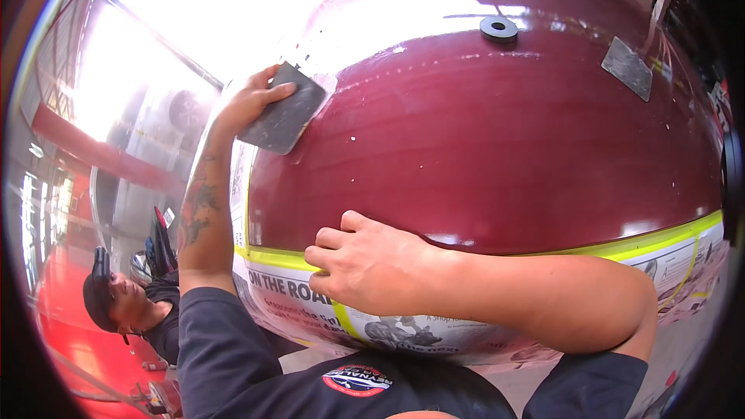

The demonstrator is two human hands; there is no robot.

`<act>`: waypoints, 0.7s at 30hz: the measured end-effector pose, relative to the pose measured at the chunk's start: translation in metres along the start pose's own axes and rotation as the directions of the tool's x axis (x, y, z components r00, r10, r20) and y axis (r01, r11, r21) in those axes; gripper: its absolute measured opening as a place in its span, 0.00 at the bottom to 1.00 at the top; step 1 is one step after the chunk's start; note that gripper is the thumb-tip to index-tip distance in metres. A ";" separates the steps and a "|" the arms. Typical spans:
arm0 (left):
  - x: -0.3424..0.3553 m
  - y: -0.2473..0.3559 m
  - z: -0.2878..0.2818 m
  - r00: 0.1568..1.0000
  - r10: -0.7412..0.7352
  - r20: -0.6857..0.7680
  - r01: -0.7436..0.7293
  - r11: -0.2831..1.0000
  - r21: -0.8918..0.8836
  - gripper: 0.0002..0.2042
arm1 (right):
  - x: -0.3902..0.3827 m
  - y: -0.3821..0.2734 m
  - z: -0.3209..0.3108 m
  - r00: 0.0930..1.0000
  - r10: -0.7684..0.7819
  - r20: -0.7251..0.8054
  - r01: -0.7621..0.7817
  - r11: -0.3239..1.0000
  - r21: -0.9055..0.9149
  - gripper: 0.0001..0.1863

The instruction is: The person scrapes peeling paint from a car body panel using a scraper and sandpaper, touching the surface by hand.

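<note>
A glossy dark red, curved vehicle panel [481,147] spreads out before me. At its left side, my left hand [247,105] grips a dark grey sheet of sandpaper [289,115], thumb on top and the sheet tilted against the panel's edge. My right hand [380,264] rests on the panel's near edge, knuckles up and fingers curled in. Its palm faces down, so anything inside it is hidden. Beneath that hand run yellow masking tape [613,251] and newspaper [411,334] covering the area below the panel.
On the panel's far part lies a black ring-shaped roll [498,29]. Another grey sheet of sandpaper [627,68] lies at the far right. A person in a dark cap [116,295] is at the lower left, near a red vehicle [66,295]. Bright glare covers the far left.
</note>
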State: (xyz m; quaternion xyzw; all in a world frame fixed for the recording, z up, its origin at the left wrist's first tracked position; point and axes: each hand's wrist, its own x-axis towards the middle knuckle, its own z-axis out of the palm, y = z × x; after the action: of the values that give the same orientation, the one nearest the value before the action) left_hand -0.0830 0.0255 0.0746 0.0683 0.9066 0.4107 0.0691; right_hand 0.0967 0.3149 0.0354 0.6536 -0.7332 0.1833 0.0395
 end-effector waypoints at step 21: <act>-0.014 0.018 0.008 0.998 -0.053 0.023 0.053 0.998 -0.018 0.25 | 0.005 0.000 -0.002 1.000 -0.002 0.022 0.002 1.000 0.002 0.10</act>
State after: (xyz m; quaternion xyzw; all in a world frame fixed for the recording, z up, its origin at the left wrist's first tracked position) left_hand -0.0663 0.0406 0.0843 0.0481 0.9034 0.4163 0.0908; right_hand 0.0960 0.3107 0.0386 0.6564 -0.7328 0.1768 0.0311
